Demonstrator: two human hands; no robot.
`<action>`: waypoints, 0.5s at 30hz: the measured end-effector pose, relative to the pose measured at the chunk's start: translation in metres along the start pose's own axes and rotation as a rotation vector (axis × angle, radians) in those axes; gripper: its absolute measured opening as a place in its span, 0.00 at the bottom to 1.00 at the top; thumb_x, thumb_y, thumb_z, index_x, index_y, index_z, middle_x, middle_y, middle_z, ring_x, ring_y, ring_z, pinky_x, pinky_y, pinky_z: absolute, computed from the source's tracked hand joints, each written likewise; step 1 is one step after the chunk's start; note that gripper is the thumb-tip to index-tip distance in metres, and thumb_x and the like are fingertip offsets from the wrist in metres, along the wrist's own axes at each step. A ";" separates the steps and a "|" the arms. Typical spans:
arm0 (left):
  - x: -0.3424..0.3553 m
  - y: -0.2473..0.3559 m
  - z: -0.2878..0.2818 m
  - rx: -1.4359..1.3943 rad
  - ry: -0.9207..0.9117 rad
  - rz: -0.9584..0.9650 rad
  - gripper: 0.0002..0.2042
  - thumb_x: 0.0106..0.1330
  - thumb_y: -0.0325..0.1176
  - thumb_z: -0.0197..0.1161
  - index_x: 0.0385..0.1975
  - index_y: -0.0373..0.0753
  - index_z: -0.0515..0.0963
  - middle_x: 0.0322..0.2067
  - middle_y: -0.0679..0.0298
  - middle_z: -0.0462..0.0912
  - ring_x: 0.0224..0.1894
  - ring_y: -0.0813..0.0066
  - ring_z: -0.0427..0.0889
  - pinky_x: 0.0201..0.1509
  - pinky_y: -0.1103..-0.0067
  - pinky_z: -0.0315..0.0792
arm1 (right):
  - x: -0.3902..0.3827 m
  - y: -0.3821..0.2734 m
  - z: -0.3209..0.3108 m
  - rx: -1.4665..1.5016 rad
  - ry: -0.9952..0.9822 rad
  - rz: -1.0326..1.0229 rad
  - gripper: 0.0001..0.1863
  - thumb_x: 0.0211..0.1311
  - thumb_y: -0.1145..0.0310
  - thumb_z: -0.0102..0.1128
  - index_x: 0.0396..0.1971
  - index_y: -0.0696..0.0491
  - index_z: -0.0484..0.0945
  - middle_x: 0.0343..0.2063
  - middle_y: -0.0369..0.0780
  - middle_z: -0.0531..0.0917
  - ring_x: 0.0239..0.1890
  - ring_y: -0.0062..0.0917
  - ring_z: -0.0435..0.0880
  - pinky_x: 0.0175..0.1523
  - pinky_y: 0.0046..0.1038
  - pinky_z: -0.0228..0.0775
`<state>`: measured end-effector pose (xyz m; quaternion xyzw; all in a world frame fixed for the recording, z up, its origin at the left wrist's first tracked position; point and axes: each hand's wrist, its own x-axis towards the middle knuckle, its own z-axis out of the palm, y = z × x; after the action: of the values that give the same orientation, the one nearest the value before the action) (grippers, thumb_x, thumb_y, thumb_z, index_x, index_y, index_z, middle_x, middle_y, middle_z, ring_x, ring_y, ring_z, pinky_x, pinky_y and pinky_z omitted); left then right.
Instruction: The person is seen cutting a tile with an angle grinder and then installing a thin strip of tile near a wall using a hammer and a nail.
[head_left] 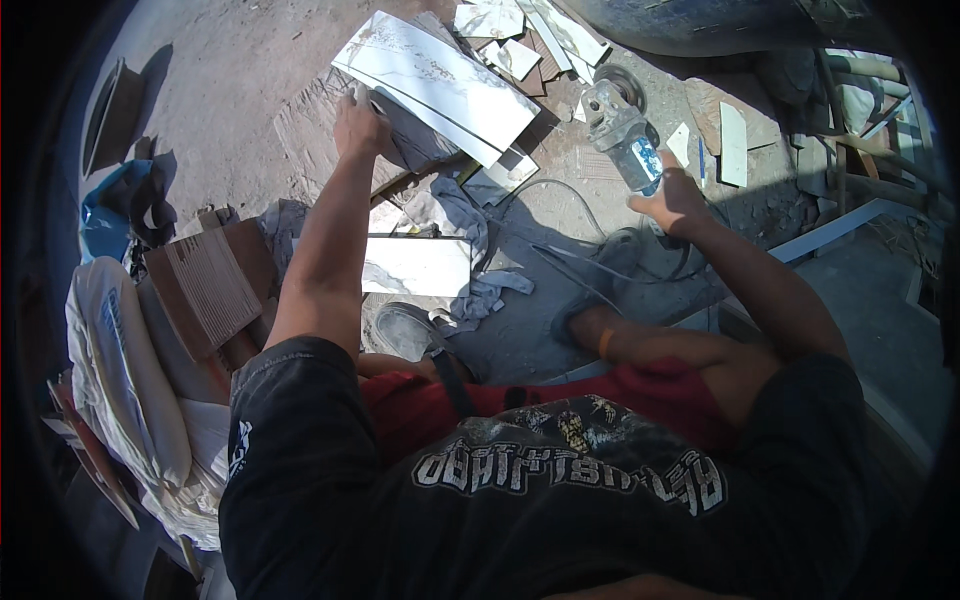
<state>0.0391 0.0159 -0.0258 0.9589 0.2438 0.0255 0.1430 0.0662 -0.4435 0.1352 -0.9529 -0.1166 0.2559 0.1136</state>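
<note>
My left hand (360, 125) is closed at the left edge of stacked marble-patterned white tiles (440, 65); what its fingers grip is unclear. The tiles lie on a grooved, dusty board (305, 125). My right hand (668, 205) grips an angle grinder (625, 135) by its body, with the disc end pointing away from me and a cord trailing on the ground. Another white tile (415, 265) lies between my arms, beside a crumpled cloth (440, 210).
Broken tile pieces (515, 60) lie on the concrete ground (220, 70). To the left are stacked brown tiles (205, 280), pale sacks (120, 370) and a blue bag (110, 210). A dark curved object (720, 25) and poles (870, 70) stand at upper right.
</note>
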 end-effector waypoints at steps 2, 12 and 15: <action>-0.030 0.030 0.005 -0.221 0.074 -0.146 0.19 0.57 0.31 0.60 0.50 0.38 0.76 0.55 0.51 0.75 0.57 0.53 0.74 0.60 0.66 0.69 | 0.000 0.015 -0.003 0.005 0.053 -0.053 0.43 0.45 0.60 0.74 0.59 0.61 0.62 0.43 0.57 0.80 0.47 0.48 0.81 0.52 0.38 0.73; -0.170 0.219 0.020 -1.596 -0.485 -0.488 0.19 0.69 0.40 0.60 0.53 0.34 0.75 0.43 0.61 0.82 0.44 0.74 0.79 0.49 0.76 0.72 | 0.021 -0.006 0.037 0.372 0.106 -0.240 0.36 0.43 0.62 0.73 0.51 0.63 0.66 0.42 0.53 0.81 0.46 0.44 0.82 0.51 0.38 0.72; -0.157 0.261 -0.012 -1.882 -0.471 -0.399 0.19 0.71 0.39 0.59 0.57 0.36 0.73 0.46 0.62 0.80 0.48 0.75 0.77 0.54 0.75 0.71 | 0.029 -0.017 0.056 0.492 0.105 -0.241 0.31 0.44 0.64 0.74 0.45 0.60 0.67 0.37 0.50 0.83 0.42 0.42 0.84 0.47 0.38 0.73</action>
<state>0.0193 -0.2743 0.0640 0.3763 0.2466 -0.0070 0.8930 0.0594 -0.4106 0.0796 -0.8878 -0.1572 0.2116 0.3772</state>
